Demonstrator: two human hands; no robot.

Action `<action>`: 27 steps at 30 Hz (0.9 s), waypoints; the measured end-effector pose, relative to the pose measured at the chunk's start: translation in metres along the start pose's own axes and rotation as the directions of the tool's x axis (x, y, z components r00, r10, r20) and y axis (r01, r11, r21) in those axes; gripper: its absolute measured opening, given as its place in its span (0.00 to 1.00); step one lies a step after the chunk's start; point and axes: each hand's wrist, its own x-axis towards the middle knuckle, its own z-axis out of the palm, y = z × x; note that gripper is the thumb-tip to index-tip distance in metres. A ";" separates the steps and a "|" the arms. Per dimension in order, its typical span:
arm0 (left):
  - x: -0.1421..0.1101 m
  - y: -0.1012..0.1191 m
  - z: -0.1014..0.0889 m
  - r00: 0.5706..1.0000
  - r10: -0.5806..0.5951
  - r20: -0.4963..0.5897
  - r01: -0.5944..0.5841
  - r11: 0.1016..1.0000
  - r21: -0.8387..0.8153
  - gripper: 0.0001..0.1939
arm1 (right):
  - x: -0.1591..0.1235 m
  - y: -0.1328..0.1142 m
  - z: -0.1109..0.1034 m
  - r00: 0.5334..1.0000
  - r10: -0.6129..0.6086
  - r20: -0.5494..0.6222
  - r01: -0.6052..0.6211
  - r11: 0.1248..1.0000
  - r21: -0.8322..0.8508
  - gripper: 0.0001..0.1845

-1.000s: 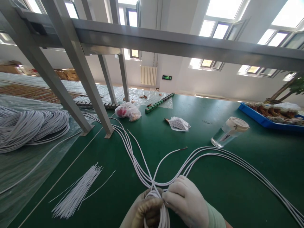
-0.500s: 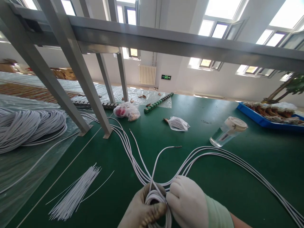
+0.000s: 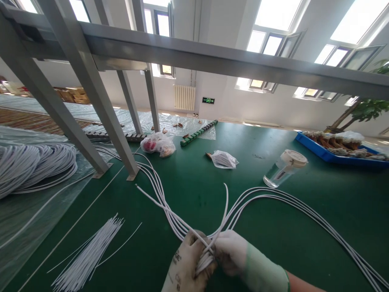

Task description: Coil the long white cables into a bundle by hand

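Both my gloved hands meet at the bottom centre over a green table [image 3: 273, 227]. My left hand [image 3: 185, 265], in a soiled glove, is closed round a small coil of white cables [image 3: 204, 259]. My right hand [image 3: 231, 253], in a white glove with a green cuff, pinches the same coil from the right. From the coil, several white cables [image 3: 158, 190] run up left towards the frame legs and several more [image 3: 304, 211] sweep right. Two loose cable ends [image 3: 225, 198] stick up from the coil.
A pile of thin white ties [image 3: 88, 255] lies at lower left, a big cable hank [image 3: 33, 164] on plastic sheet at left. Grey metal frame legs [image 3: 103, 109] stand on the table. A clear cup [image 3: 282, 168], small plastic bags [image 3: 223, 159] and a blue tray [image 3: 331, 152] sit further back.
The free cable ends have swung from lying flat on the table to standing up and to the left. My hands have tightened on the coil, and the view has shifted slightly right.
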 end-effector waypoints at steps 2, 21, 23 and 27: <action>0.001 -0.007 -0.001 1.000 -0.029 -0.005 0.028 0.996 -0.084 0.11 | -0.005 -0.002 -0.003 0.999 0.024 0.037 -0.025 0.999 0.030 0.09; 0.001 -0.011 -0.006 0.958 -0.167 0.234 0.287 0.599 -0.747 0.29 | -0.035 -0.004 -0.015 0.514 -0.799 0.311 0.576 0.053 -0.816 0.13; 0.001 -0.009 -0.008 0.966 -0.151 0.208 0.253 0.697 -0.671 0.29 | -0.035 -0.003 -0.008 0.544 -0.812 0.212 0.569 0.171 -0.804 0.12; -0.003 -0.005 -0.004 0.996 -0.055 0.072 0.076 0.939 -0.335 0.14 | -0.024 0.001 0.005 0.904 -0.405 -0.135 0.312 0.843 -0.438 0.13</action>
